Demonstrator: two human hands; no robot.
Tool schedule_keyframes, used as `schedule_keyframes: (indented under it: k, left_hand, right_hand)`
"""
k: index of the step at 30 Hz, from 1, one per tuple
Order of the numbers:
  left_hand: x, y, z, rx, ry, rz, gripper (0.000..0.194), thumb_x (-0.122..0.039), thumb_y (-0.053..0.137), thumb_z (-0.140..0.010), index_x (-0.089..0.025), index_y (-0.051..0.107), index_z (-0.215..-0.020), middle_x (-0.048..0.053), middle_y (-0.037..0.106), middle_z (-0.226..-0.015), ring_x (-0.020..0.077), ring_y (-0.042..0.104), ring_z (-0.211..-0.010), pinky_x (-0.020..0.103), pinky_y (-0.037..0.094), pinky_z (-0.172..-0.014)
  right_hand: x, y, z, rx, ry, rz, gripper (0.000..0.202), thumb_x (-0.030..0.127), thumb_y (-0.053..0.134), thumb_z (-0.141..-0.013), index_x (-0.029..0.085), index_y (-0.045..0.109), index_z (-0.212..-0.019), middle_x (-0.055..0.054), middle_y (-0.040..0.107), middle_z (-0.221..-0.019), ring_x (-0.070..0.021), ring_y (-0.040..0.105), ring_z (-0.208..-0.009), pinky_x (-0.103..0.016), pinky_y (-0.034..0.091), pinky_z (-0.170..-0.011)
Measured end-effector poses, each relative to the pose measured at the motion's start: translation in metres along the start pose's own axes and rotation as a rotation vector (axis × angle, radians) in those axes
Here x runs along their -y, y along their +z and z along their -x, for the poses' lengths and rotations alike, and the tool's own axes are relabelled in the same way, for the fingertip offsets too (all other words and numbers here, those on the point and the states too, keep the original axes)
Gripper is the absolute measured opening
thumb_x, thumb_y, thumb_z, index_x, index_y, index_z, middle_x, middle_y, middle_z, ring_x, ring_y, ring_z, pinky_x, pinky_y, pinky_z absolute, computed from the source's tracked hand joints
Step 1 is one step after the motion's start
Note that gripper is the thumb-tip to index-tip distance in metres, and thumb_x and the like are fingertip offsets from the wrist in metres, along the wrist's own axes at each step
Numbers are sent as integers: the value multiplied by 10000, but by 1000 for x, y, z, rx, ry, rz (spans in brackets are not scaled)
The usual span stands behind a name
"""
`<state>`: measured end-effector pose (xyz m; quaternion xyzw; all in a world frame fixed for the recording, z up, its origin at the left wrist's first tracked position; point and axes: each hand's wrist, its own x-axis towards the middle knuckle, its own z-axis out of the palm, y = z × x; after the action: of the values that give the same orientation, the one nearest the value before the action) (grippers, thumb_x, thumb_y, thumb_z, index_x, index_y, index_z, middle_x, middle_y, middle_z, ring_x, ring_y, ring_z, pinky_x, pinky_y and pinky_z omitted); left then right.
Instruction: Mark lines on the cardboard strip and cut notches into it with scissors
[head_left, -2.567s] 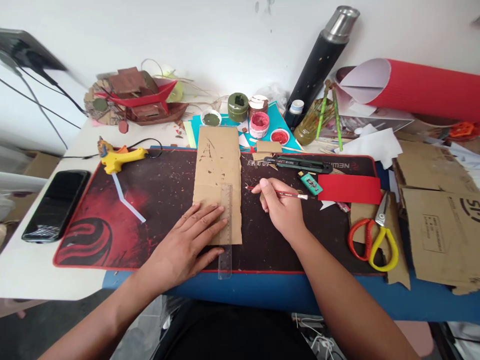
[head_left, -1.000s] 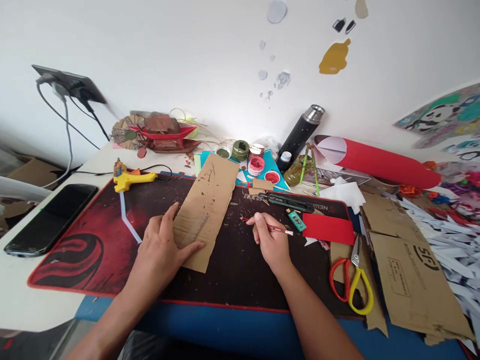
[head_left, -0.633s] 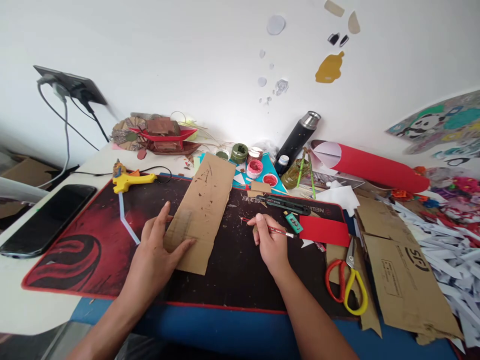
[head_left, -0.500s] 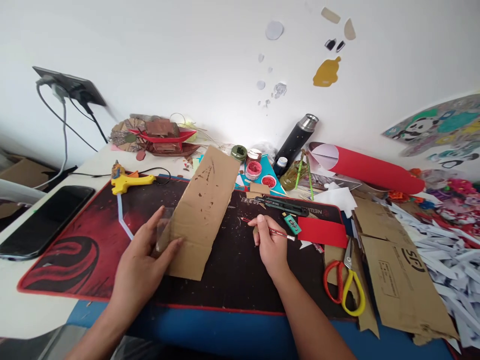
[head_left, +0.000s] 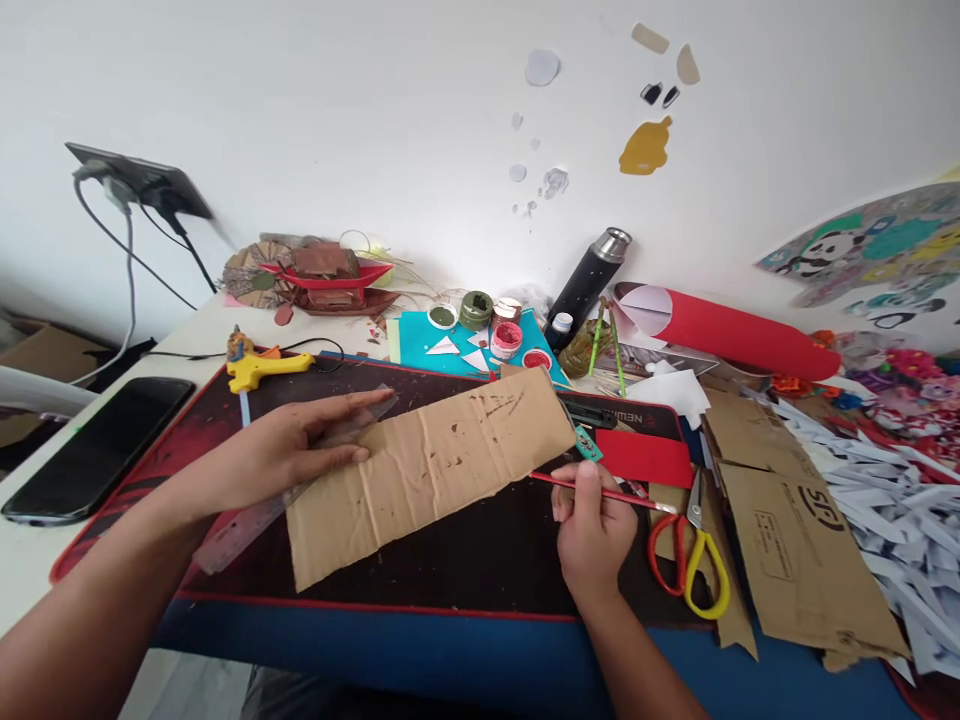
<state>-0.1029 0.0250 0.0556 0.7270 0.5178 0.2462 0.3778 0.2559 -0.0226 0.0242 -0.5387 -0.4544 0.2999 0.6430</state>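
Note:
A long strip of brown cardboard (head_left: 427, 470), creased and spotted with dark stains, lies slanted over the dark mat. My left hand (head_left: 281, 455) grips a clear plastic ruler (head_left: 241, 530) at the cardboard's upper left edge, its thumb resting on the cardboard. The ruler runs beneath the palm, so its middle is hidden. Between thumb and fingers my right hand (head_left: 596, 535) holds a slim red pencil (head_left: 626, 495). The pencil's tip is at the cardboard's lower right edge; I cannot tell whether it touches.
Scissors (head_left: 701, 575) with red and yellow handles lie right of my right hand, beside folded cardboard (head_left: 795, 560). A yellow glue gun (head_left: 266, 370) and a phone (head_left: 97, 450) are at left. Open paint pots (head_left: 507, 340) and a black flask (head_left: 589, 290) stand at the back.
The cardboard has swung clockwise from steeply upright to nearly crosswise and now lies lower. The ruler shows more fully under my left hand. My right hand has shifted right and nearer with the pencil.

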Motion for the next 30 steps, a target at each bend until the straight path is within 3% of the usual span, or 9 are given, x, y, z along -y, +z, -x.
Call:
schedule_keyframes:
  k: [3,7,11,14,18,22,26,28,30]
  left_hand:
    - [2,-2,-22,131,62,-51,649,-471,717,-1002,-385,592,-1633,68,697,-1586,318,736,-1369,478,643,-1067]
    - [-6,8,-49,291,106,-42,639,-413,698,-1008,-342,594,-1634,72,762,-1497,293,788,-1251,432,647,-1009]
    - [-16,21,-69,413,193,-179,612,-305,562,-1053,-320,558,-1665,67,768,-1480,267,773,-1251,385,600,-1040]
    - [-16,25,-73,366,203,-231,632,-288,440,-1106,-306,441,-1737,70,772,-1476,260,751,-1306,393,570,-1098]
    - [-10,23,-55,97,201,-254,695,-330,407,-1136,-324,229,-1808,72,739,-1534,258,766,-1282,425,575,-1113]
    - [-11,26,-18,-107,174,-229,791,-308,437,-1136,-270,52,-1826,117,794,-1435,183,790,-773,312,642,-806]
    - [-15,48,17,-55,297,-289,490,-238,481,-1131,-288,585,-1607,50,866,-1175,194,822,-896,269,631,-786]
    - [-14,62,29,-45,409,-367,493,-154,429,-1115,-257,624,-1556,79,846,-1209,212,823,-989,279,636,-796]
    - [-11,73,37,-28,469,-446,450,-183,448,-1128,-248,650,-1525,96,824,-1204,212,808,-936,280,629,-746]
  right_hand:
    - [11,-19,8,25,-66,56,474,527,667,-1101,204,782,-774,38,510,-483,-120,484,-401,-238,361,-405]
    - [20,-34,6,92,-91,102,441,483,639,-1129,208,814,-832,35,535,-486,-114,501,-398,-224,376,-408]
    - [11,-27,3,312,-25,166,432,522,627,-1125,202,852,-942,-6,674,-587,-144,630,-470,-238,510,-462]
    - [-4,-18,5,412,15,129,402,526,642,-1114,205,857,-1001,-25,741,-685,-153,690,-522,-238,553,-472]
    - [-19,-12,7,416,56,62,326,479,658,-1116,222,855,-1077,-27,797,-772,-146,729,-553,-236,580,-502]
    - [-22,-13,7,416,62,25,290,451,659,-1123,232,848,-1105,-26,824,-821,-139,740,-563,-242,597,-533]
    - [-20,-11,4,431,81,47,304,462,647,-1129,227,839,-1110,-28,832,-825,-136,734,-556,-245,591,-535]
    - [-19,-8,2,434,99,65,317,476,644,-1128,223,835,-1100,-26,825,-811,-134,726,-546,-244,581,-529]
    - [-19,-5,1,434,115,76,340,498,646,-1123,218,833,-1082,-24,811,-790,-133,717,-535,-245,570,-522]
